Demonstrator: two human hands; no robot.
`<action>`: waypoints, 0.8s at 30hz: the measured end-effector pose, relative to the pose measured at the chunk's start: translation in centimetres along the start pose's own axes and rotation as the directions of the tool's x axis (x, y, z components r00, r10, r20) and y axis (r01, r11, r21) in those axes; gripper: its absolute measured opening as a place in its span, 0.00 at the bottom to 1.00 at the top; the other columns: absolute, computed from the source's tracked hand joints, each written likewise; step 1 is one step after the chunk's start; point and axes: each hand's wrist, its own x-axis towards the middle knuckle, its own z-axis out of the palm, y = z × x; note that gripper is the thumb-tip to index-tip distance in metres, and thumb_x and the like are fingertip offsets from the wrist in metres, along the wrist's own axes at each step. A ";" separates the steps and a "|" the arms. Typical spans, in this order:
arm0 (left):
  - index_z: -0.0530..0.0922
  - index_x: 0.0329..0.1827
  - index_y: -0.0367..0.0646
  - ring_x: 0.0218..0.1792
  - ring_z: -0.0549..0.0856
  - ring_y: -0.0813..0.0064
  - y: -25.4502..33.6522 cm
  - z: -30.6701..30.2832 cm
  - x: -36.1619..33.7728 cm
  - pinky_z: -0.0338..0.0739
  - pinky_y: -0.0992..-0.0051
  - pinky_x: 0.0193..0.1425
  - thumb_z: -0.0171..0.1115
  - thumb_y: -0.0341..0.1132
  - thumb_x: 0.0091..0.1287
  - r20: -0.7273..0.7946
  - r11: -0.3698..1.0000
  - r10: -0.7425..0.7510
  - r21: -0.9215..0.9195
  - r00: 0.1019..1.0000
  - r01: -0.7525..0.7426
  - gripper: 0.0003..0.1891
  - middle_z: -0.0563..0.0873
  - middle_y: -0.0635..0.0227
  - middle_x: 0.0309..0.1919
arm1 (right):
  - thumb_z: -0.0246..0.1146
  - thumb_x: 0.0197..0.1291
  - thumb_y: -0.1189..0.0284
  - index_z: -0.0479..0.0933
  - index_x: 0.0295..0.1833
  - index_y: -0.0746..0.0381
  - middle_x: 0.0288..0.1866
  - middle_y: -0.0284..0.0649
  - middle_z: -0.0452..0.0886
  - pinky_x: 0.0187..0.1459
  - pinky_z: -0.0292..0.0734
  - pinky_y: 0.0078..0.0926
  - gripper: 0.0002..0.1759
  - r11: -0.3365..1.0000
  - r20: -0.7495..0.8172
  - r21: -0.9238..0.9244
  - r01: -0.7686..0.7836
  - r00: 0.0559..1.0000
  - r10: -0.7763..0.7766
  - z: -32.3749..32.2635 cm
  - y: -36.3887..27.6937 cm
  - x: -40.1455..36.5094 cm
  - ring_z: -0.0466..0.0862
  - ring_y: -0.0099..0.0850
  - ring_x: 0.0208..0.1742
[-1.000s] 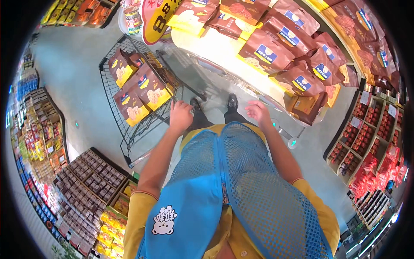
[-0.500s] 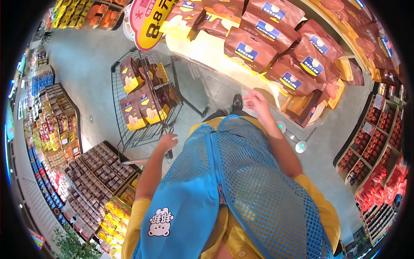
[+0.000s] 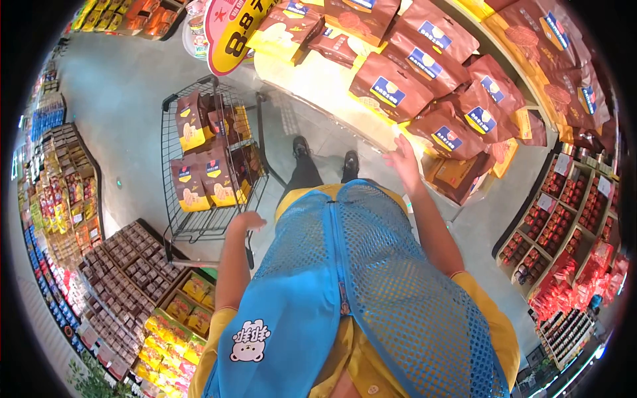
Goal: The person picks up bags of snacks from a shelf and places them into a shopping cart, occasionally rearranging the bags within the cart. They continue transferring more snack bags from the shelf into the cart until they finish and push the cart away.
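Observation:
Fingers apart and holding nothing, my right hand [image 3: 405, 164] is raised at the front edge of the display stand [image 3: 302, 89]. Brown snack bags [image 3: 390, 91] with blue and yellow labels are piled on the stand just beyond it. My left hand [image 3: 246, 222] hovers beside the near end of the wire shopping cart [image 3: 170, 229], fingers loosely extended and nothing in them. Several brown-and-yellow snack bags [image 3: 217, 178] stand upright inside the cart, in an upper and a lower group.
A pink and yellow price sign [image 3: 232, 33] rises at the stand's left corner. Boxed goods [image 3: 129, 272] fill a low display at left, with yellow packets [image 3: 169, 338] nearer me. Shelves of red jars [image 3: 547, 219] stand at right. Grey floor [image 3: 119, 113] runs between.
Both feet now show, where mostly one shoe did before. The cart and its bags sit slightly further left in view. My right hand has moved slightly closer to the stand's edge.

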 end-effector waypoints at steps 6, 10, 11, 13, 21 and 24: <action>0.80 0.58 0.44 0.52 0.84 0.48 12.6 -14.8 2.1 0.78 0.56 0.58 0.53 0.43 0.68 -0.688 0.792 0.529 0.190 0.497 -0.580 0.20 0.85 0.48 0.50 | 0.55 0.63 0.81 0.41 0.83 0.56 0.81 0.54 0.53 0.47 0.83 0.31 0.46 1.000 -0.142 -0.010 0.018 0.990 -0.019 2.7 -2.2 1.7 0.85 0.37 0.50; 0.73 0.68 0.44 0.55 0.84 0.54 22.4 -24.8 3.7 0.77 0.64 0.60 0.57 0.40 0.67 -0.718 0.547 0.570 -0.030 0.399 -0.837 0.26 0.85 0.50 0.54 | 0.57 0.61 0.82 0.37 0.83 0.52 0.82 0.54 0.51 0.49 0.84 0.36 0.51 0.993 -0.183 0.114 -0.030 0.982 0.051 4.4 -3.9 2.5 0.84 0.40 0.54; 0.73 0.69 0.43 0.53 0.85 0.55 24.2 -26.3 3.7 0.77 0.65 0.60 0.58 0.41 0.66 -0.769 0.596 0.533 0.044 0.354 -0.802 0.27 0.86 0.50 0.53 | 0.56 0.60 0.83 0.36 0.83 0.53 0.81 0.53 0.52 0.52 0.83 0.40 0.51 0.985 -0.179 0.174 -0.010 0.983 0.042 4.4 -3.6 2.9 0.82 0.44 0.56; 0.73 0.68 0.41 0.50 0.86 0.56 26.9 -28.6 1.2 0.77 0.65 0.60 0.61 0.42 0.65 -0.773 0.636 0.518 0.062 0.366 -0.770 0.29 0.86 0.51 0.51 | 0.56 0.60 0.84 0.37 0.83 0.54 0.80 0.53 0.53 0.53 0.82 0.42 0.50 0.975 -0.199 0.222 0.011 0.979 0.034 4.3 -3.5 3.5 0.82 0.46 0.57; 0.82 0.55 0.42 0.51 0.86 0.51 27.9 -27.1 6.7 0.78 0.60 0.58 0.79 0.57 0.44 -0.659 0.554 0.684 0.190 0.313 -0.811 0.38 0.87 0.49 0.49 | 0.58 0.61 0.83 0.70 0.62 0.60 0.49 0.33 0.76 0.45 0.76 0.22 0.23 0.995 -0.212 -0.057 0.084 0.973 -0.095 6.4 -3.1 3.3 0.78 0.23 0.43; 0.85 0.50 0.41 0.48 0.87 0.49 26.1 -27.0 5.2 0.81 0.59 0.55 0.75 0.57 0.49 -0.614 0.652 0.698 0.331 0.368 -0.682 0.32 0.88 0.48 0.45 | 0.62 0.61 0.81 0.76 0.54 0.60 0.33 0.26 0.74 0.40 0.71 0.17 0.16 0.975 -0.251 -0.189 0.113 0.955 -0.159 7.2 -4.2 1.5 0.72 0.17 0.33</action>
